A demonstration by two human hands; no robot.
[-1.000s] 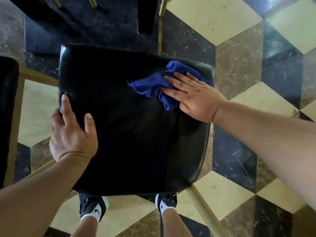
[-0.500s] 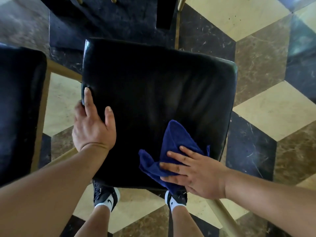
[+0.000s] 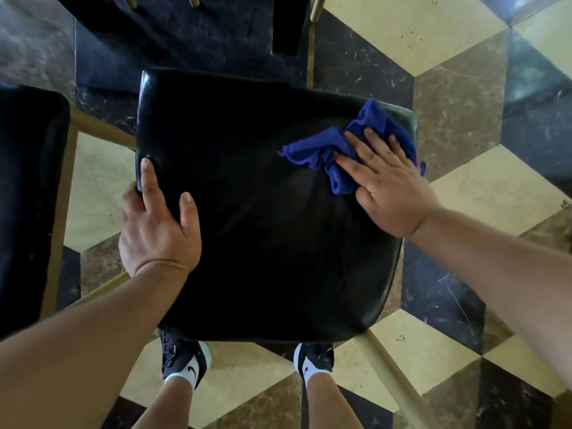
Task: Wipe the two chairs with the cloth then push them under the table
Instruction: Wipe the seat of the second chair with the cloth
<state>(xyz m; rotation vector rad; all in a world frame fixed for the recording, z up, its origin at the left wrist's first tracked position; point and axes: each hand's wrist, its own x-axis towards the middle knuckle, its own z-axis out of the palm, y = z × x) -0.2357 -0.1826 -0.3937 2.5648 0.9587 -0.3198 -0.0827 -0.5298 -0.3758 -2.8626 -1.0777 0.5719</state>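
Note:
A chair with a black padded seat (image 3: 263,212) fills the middle of the head view, right below me. A crumpled blue cloth (image 3: 328,150) lies at the seat's far right corner. My right hand (image 3: 387,184) presses flat on the cloth with straight fingers. My left hand (image 3: 158,230) grips the seat's left edge, with thumb and forefinger on top and the other fingers curled over the side. A second black chair seat (image 3: 28,196) stands at the left edge of the view.
Gold chair legs (image 3: 393,379) slant out under the seats. The dark table (image 3: 185,35) lies beyond the chair at the top, with a black leg (image 3: 286,24). My two feet in dark shoes (image 3: 185,360) stand under the seat's near edge, on a tiled floor (image 3: 495,196).
My right hand has swept the cloth from the seat's near edge back up to its far right corner. My left hand has kept its hold on the left edge.

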